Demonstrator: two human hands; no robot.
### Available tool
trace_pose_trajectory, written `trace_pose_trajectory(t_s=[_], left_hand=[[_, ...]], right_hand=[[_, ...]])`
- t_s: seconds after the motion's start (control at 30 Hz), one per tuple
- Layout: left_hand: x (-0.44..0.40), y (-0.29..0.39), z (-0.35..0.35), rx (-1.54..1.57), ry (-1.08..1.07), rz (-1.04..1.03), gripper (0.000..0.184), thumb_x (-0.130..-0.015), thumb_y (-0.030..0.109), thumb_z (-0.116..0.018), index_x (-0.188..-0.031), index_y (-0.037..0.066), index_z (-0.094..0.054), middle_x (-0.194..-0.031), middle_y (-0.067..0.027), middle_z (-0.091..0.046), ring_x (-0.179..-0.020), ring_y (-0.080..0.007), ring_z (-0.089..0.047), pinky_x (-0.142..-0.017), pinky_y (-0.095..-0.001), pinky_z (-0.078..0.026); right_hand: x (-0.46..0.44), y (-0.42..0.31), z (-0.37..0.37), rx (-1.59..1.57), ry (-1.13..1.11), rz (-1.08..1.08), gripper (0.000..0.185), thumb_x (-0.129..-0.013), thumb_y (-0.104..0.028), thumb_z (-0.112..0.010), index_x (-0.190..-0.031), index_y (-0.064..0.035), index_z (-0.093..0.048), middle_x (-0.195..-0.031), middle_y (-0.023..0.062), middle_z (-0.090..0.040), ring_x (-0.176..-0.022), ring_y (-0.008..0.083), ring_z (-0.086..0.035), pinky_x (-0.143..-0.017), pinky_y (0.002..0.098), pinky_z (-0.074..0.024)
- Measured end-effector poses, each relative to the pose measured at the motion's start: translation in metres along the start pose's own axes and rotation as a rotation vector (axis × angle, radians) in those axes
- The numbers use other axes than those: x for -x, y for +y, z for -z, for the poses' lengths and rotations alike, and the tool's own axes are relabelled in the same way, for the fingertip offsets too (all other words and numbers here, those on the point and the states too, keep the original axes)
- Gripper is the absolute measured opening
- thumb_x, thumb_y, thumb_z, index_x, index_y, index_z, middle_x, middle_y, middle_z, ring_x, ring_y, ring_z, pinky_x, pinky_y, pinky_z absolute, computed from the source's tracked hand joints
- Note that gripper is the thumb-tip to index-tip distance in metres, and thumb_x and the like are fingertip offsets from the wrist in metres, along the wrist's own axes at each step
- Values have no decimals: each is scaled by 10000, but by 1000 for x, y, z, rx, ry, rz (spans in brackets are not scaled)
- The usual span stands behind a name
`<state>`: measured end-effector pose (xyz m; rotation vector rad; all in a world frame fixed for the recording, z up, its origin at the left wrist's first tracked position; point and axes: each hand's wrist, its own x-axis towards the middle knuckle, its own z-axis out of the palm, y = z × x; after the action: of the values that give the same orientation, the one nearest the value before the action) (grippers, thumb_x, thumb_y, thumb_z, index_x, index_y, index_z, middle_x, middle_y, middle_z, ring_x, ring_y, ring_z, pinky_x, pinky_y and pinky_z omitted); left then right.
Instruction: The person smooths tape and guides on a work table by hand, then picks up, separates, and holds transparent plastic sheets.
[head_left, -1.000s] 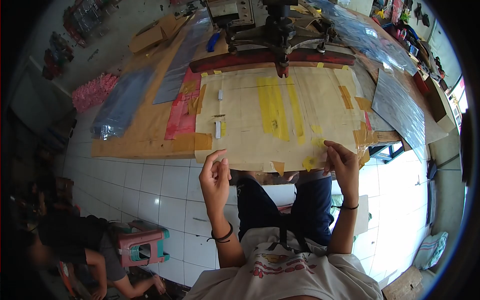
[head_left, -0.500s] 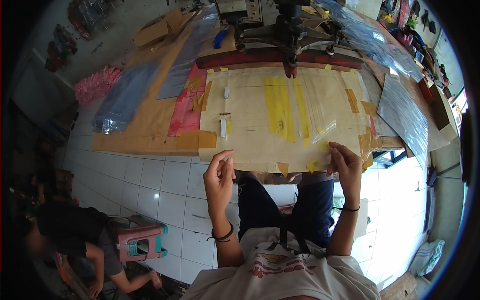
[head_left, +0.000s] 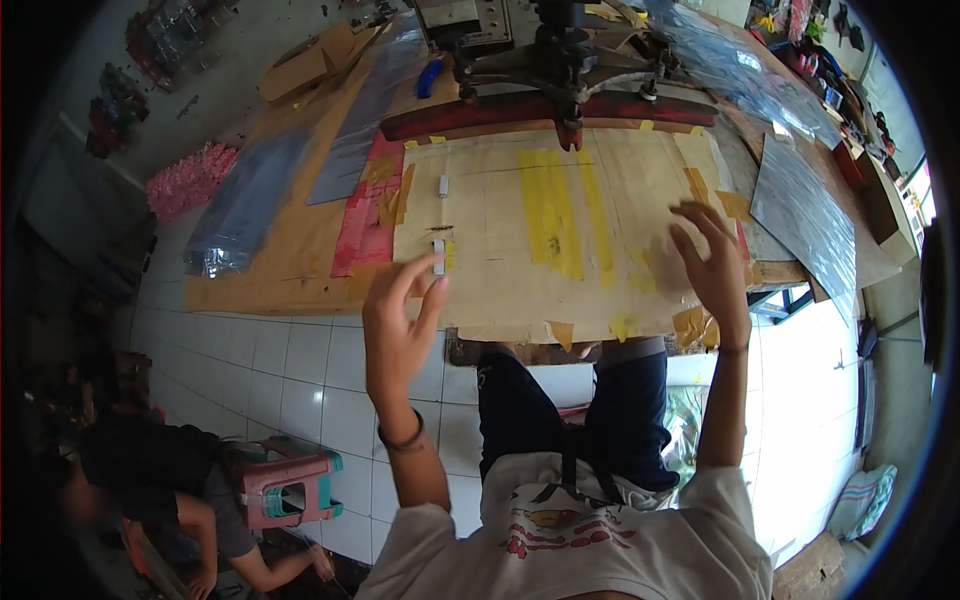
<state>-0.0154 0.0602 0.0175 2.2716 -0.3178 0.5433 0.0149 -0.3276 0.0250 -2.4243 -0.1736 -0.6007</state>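
Observation:
A tan board [head_left: 490,290] marked with lines and yellow tape strips [head_left: 548,215] lies on the worktable under a press. Above its left front corner is my left hand [head_left: 398,315], thumb and fingers apart, with nothing visible between them. Near the hand, a small white block [head_left: 438,258] sits on the board. My right hand [head_left: 712,265] is over the board's right side, fingers spread and slightly blurred; I see nothing in it. Whether either hand touches the board I cannot tell. Behind the board is the press's dark red bar [head_left: 640,107].
Clear plastic sheets lie at the left [head_left: 250,205] and right [head_left: 805,215] of the worktable [head_left: 250,293]. A cardboard box [head_left: 310,65] stands at the back left. Another person [head_left: 150,470] bends beside a pink and green stool [head_left: 290,487] at lower left.
Both hands have moved outward and farther over the board. Their fingers, close together near the board's front edge before, are now spread. A shiny glint near the right hand no longer shows.

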Motion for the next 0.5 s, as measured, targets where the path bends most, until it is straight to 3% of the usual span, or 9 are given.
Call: trace_pose_trajectory(t_s=[0.03, 0.13, 0.23, 0.5], left_hand=[[-21, -4, 1, -38, -72, -127, 342, -977, 199, -731, -1294, 72, -697, -998, -94, -689, -916, -231, -639, -867, -362, -502], [-64, -50, -23, -83, -202, -253, 454, -977, 304, -717, -1369, 83, -661, -1437, -134, -611, -1375, -344, -510, -1178, -463, -361], [-71, -61, -25, -189, -349, -229, 544, -984, 388, -688, -1424, 75, -621, -1571, -129, -518, -1521, -337, -374, -1268, -479, -251], [-71, -54, -29, -216, -351, -170, 530, -1023, 388, -625, -1463, 92, -605, -1584, -91, -515, -1509, -341, -392, -1268, -485, -255]], right_hand=[[-14, 6, -4, 16, -95, 53, 368, -1004, -241, -683, -1345, -101, -683, -1427, 181, -623, -1338, 341, -593, -1081, 432, -482], [-43, 43, -31, 185, -196, 271, 468, -1039, -327, -616, -1462, -127, -597, -1577, 176, -495, -1471, 356, -449, -1208, 474, -359], [-45, 41, -31, 238, -289, 248, 498, -1062, -380, -555, -1493, -130, -573, -1603, 163, -472, -1519, 353, -375, -1265, 476, -263], [-47, 40, -31, 244, -283, 246, 467, -1076, -336, -535, -1487, -121, -581, -1617, 130, -464, -1527, 332, -369, -1261, 471, -267]])
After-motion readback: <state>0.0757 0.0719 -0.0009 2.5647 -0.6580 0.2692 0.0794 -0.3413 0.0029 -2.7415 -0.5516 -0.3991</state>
